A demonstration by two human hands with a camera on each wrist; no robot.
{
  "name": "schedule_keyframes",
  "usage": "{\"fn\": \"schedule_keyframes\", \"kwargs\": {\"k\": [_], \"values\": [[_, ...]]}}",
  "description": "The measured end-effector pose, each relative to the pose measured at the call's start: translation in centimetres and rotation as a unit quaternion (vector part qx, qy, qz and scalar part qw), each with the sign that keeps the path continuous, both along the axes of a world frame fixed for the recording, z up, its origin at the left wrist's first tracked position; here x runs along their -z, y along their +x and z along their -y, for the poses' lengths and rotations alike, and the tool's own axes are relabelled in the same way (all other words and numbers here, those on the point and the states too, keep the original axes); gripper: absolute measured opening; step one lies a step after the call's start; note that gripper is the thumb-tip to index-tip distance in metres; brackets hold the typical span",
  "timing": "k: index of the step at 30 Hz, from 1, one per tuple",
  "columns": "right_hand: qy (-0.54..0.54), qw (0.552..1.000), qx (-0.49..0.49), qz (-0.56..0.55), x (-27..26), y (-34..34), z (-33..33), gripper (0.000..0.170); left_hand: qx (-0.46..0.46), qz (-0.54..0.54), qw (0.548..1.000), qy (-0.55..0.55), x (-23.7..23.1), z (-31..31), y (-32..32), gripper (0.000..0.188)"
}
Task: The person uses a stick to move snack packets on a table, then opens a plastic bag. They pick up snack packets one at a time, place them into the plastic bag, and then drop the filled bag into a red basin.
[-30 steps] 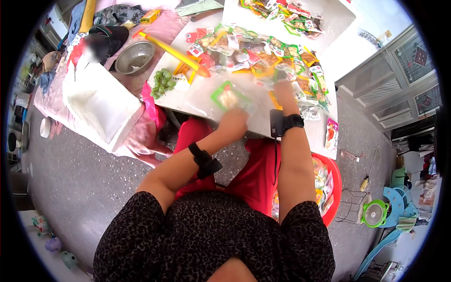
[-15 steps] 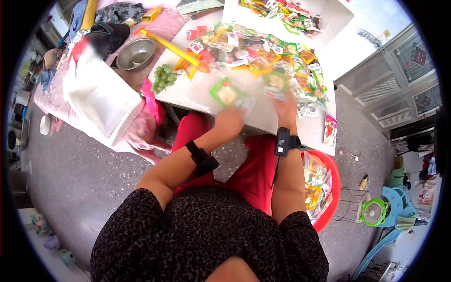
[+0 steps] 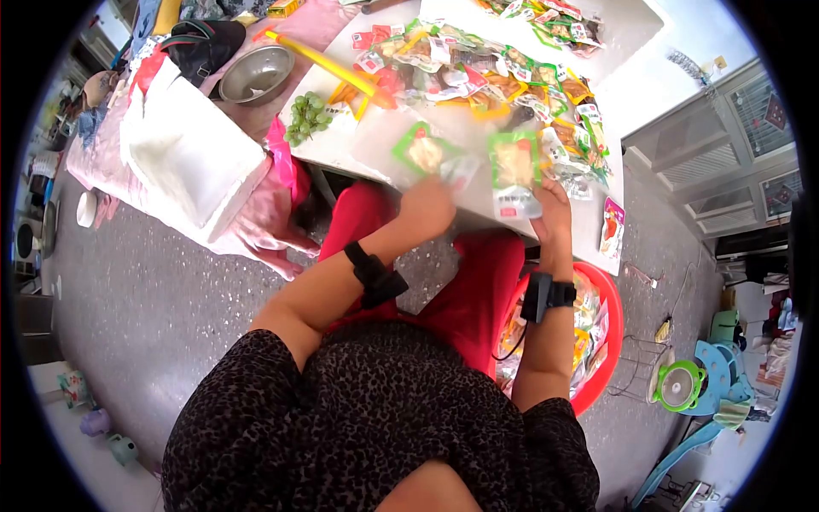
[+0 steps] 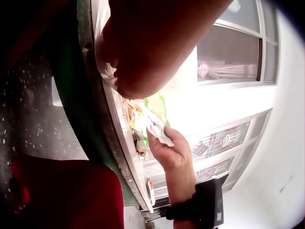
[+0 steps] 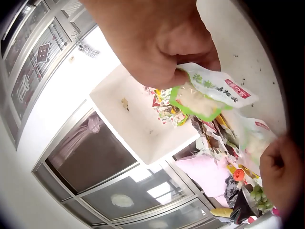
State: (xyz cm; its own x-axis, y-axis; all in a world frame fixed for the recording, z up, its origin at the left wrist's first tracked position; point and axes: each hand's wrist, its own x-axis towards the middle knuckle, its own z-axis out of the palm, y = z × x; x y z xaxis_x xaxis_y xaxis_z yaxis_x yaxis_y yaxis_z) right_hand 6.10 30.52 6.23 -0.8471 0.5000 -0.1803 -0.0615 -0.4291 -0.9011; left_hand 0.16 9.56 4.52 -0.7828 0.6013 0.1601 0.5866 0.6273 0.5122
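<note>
A green-edged packet with pale contents is held at its lower end by my left hand, near the table's front edge. My right hand pinches a second green-edged packet by its side, thumb and fingers on the clear and white end. In the right wrist view that packet hangs from the curled fingers of my right hand, and the left hand grips the other one. The left wrist view shows the right hand pinching its packet's white end.
Many colourful packets lie across the back of the table, with a white foam box behind. Grapes and a yellow stick are at left. A red tub of packets stands below the right edge.
My right hand has drawn a green-edged packet from the pile toward the table's front edge. The left hand still holds its packet, with little movement.
</note>
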Motion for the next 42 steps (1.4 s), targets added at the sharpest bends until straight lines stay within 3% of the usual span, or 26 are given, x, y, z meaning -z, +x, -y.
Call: {"fn": "schedule_keyframes", "kwargs": {"k": [2,8,15,17,24,26,29,32,35,38,41,42], "values": [[0.003,1.0,-0.023,0.021,-0.4,1.7,0.6,0.011,-0.013,0.025,1.0,0.006,0.1,0.1,-0.2,0.02],[0.016,0.993,-0.097,0.064,0.7,3.4,1.7,0.012,0.007,0.007,0.987,0.161,2.2,0.1,-0.7,0.014],[0.203,0.963,-0.141,0.107,0.5,2.8,1.3,0.01,-0.034,0.044,0.979,0.194,2.7,0.0,-1.0,0.014],[0.204,0.959,-0.153,0.121,0.3,2.8,1.1,0.009,-0.034,0.04,0.976,0.21,3.1,-0.1,-1.1,0.014],[0.249,0.934,-0.195,0.164,-1.2,0.6,2.5,0.01,-0.015,0.009,0.996,0.093,0.1,0.0,0.1,0.013],[0.182,0.942,-0.227,0.167,-0.5,-0.8,2.5,0.011,0.003,-0.021,0.997,0.071,-0.1,-0.1,0.2,0.013],[0.113,0.938,-0.279,0.174,0.3,-2.8,2.5,0.011,0.017,-0.129,0.979,0.157,-0.9,0.1,0.8,0.012],[0.084,0.941,-0.296,0.137,0.2,-4.0,3.2,0.012,0.024,-0.11,0.991,0.071,0.7,-0.1,0.3,0.01],[0.018,0.953,-0.269,0.137,1.1,-5.1,3.8,0.018,0.016,-0.125,0.987,0.1,1.0,-0.1,0.4,0.009],[0.025,0.958,-0.249,0.138,1.1,-4.7,4.4,0.026,0.014,-0.119,0.987,0.109,0.4,0.6,0.5,0.007],[0.176,0.934,-0.169,0.26,-1.9,-2.0,6.1,0.029,0.029,-0.133,0.983,0.122,1.0,0.9,0.2,0.005],[0.175,0.932,-0.186,0.259,-1.5,-1.4,6.0,0.028,0.031,-0.138,0.983,0.118,1.1,0.9,0.1,0.005]]}}
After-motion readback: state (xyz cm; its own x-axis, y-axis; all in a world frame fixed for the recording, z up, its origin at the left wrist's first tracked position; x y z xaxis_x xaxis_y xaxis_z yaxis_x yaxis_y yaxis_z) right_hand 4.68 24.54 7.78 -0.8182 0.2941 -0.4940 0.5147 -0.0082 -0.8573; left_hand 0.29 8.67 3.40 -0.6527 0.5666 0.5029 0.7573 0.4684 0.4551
